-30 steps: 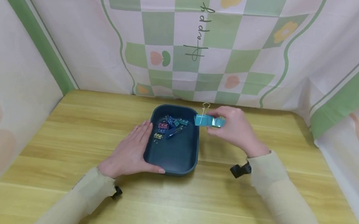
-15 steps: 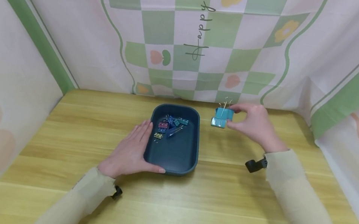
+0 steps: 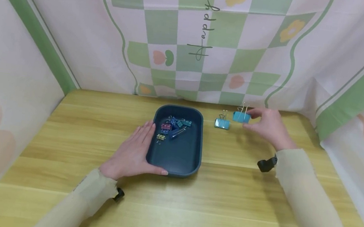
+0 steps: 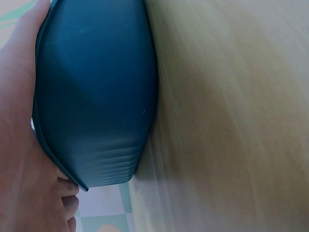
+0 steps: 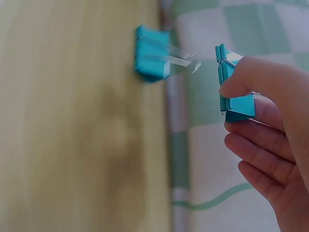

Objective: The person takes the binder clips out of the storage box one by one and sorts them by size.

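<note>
My left hand [image 3: 133, 152] lies flat and open against the left wall of the dark teal tray [image 3: 175, 163], where small binder clips [image 3: 172, 127] sit at the far end. Right of the tray, one teal binder clip [image 3: 222, 123] rests on the wooden table [image 3: 224, 211]. Just right of it, my right hand [image 3: 270, 127] pinches a second teal binder clip [image 3: 241, 116], long axis running left-right, wire handles up. The backdrop [image 3: 206, 32] reads "Happy".

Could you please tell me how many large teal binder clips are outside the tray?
2. One large teal clip sits on the table right of the tray; the other clip is pinched in the right hand.
</note>
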Demonstrator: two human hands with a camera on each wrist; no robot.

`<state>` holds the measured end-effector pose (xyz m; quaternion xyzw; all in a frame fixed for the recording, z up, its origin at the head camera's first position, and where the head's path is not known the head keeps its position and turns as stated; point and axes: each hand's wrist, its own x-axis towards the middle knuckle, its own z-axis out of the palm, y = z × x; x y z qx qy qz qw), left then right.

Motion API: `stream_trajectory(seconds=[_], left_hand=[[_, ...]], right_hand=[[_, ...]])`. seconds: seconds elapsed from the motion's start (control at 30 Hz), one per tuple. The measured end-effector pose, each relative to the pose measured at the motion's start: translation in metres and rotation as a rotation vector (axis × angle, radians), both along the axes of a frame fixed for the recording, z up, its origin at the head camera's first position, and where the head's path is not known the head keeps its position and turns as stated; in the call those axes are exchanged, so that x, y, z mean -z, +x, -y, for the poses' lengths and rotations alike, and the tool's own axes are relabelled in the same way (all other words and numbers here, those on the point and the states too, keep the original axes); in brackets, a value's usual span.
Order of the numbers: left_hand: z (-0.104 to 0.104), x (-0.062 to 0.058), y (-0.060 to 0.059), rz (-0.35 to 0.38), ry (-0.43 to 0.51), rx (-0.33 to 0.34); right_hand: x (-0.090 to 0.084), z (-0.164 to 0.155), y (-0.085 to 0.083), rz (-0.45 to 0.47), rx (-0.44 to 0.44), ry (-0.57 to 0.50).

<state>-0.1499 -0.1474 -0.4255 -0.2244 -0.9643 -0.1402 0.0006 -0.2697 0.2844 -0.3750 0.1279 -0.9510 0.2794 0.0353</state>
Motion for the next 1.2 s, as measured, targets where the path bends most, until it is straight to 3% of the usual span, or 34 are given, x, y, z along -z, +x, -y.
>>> stream_trajectory(seconds=[0.27, 0.53, 0.8, 1.03, 1.2], left_hand=[[0.0, 0.0, 0.001, 0.0, 0.0, -0.004], [0.0, 0.0, 0.001, -0.003, 0.002, -0.004], [-0.001, 0.0, 0.0, -0.003, -0.003, -0.009], [-0.001, 0.0, 0.001, -0.004, -0.004, -0.008], [-0.001, 0.0, 0.001, -0.007, -0.004, -0.009]], right_hand=[[0.036, -0.018, -0.015, 0.127, -0.028, 0.002], [0.055, -0.025, -0.024, 0.095, -0.051, -0.005], [0.055, -0.025, -0.023, 0.093, -0.048, -0.009], [0.044, -0.028, -0.009, 0.151, 0.007, -0.039], [0.034, -0.028, 0.0, 0.104, 0.014, -0.03]])
